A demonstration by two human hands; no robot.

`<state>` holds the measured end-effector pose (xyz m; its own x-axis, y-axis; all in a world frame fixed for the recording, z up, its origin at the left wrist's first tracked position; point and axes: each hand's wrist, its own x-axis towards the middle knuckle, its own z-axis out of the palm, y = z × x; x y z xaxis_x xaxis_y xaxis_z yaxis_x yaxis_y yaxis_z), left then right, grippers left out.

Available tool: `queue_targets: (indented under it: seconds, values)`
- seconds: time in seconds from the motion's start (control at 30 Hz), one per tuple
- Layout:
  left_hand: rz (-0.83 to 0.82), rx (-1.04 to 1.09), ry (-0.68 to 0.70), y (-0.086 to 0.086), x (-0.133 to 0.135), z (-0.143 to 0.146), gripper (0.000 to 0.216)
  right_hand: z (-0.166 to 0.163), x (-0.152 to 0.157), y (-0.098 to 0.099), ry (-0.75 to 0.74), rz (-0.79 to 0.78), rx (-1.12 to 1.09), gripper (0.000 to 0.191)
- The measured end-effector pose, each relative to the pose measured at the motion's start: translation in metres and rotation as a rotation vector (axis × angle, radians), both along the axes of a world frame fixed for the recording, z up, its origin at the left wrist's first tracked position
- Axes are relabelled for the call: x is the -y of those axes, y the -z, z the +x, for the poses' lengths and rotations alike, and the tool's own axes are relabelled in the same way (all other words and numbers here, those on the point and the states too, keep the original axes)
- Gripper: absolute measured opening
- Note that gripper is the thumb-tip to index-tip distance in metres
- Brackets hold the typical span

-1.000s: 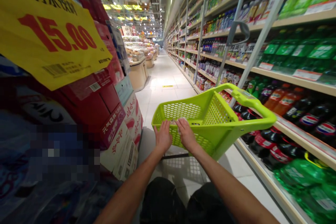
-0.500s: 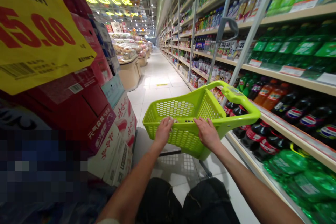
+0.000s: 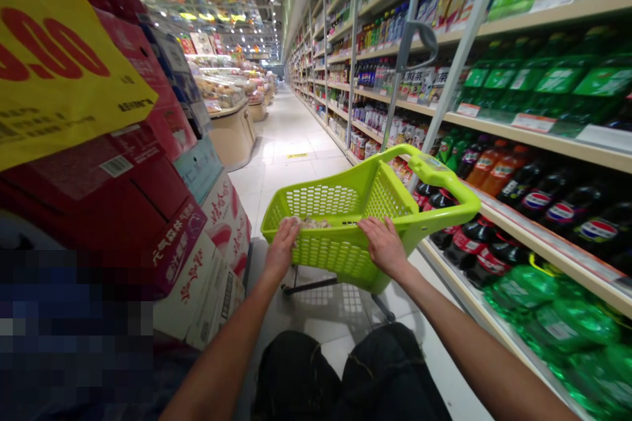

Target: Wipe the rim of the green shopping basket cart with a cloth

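In the head view a lime-green shopping cart [image 3: 340,247] with a pierced plastic basket stands crosswise before my knees. Its handle [image 3: 459,200] points to the right. My left hand [image 3: 282,247] is at the near rim, close to the basket's left end, with a crumpled pale cloth [image 3: 292,220] under its fingers. Inside the basket, just right of that hand, lies a small beige patch [image 3: 316,223] that I cannot make out. My right hand [image 3: 385,247] is closed over the same rim farther right, fingers hooked over the edge.
Shelves [image 3: 543,125] of bottled drinks line the right side, with large green bottles [image 3: 557,319] at the bottom. Stacked drink cartons [image 3: 212,223] and a yellow price sign [image 3: 59,72] stand close on the left. A tiled aisle [image 3: 286,118] runs ahead past a food display [image 3: 230,135].
My left hand has slid left along the rim with the cloth, uncovering the beige patch in the basket. My right hand stays on its part of the rim. The view has shifted slightly.
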<state>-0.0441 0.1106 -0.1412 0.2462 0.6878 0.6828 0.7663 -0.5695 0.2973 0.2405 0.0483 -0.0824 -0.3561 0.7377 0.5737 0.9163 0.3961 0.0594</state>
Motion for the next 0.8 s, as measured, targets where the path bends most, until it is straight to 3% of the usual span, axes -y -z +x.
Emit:
queue_targets:
  seconds: [0.07, 0.13, 0.27, 0.33, 0.47, 0.57, 0.63, 0.73, 0.8]
  values:
    - [0.018, 0.104, -0.154, 0.003, -0.005, -0.017, 0.059, -0.002, 0.001, 0.001, 0.006, -0.003, -0.012, 0.050]
    - [0.024, 0.133, -0.204, 0.005, -0.005, -0.015, 0.059, -0.004, 0.000, 0.001, 0.019, -0.001, -0.021, 0.049]
    - [-0.025, -0.014, 0.012, 0.003, 0.004, 0.019, 0.054, 0.002, 0.000, 0.000, 0.002, 0.005, 0.034, 0.048]
    - [-0.051, -0.039, 0.054, 0.001, 0.005, 0.018, 0.052, 0.011, 0.001, -0.003, 0.036, 0.039, 0.053, 0.047]
    - [-0.029, 0.130, -0.205, 0.000, -0.005, -0.020, 0.054, 0.025, 0.006, -0.007, 0.157, 0.107, 0.023, 0.046]
    - [-0.024, 0.164, -0.261, 0.001, -0.007, -0.018, 0.053, 0.024, 0.008, -0.008, 0.168, 0.116, -0.002, 0.043]
    - [-0.033, 0.113, -0.175, 0.002, -0.003, 0.004, 0.053, 0.022, 0.008, -0.007, 0.178, 0.120, -0.024, 0.042]
    - [-0.043, -0.015, 0.065, 0.001, 0.003, 0.027, 0.054, 0.023, 0.007, -0.007, 0.157, 0.110, -0.001, 0.045]
    - [-0.032, 0.012, 0.046, 0.000, 0.002, 0.020, 0.056, 0.028, 0.008, -0.008, 0.163, 0.115, 0.017, 0.047]
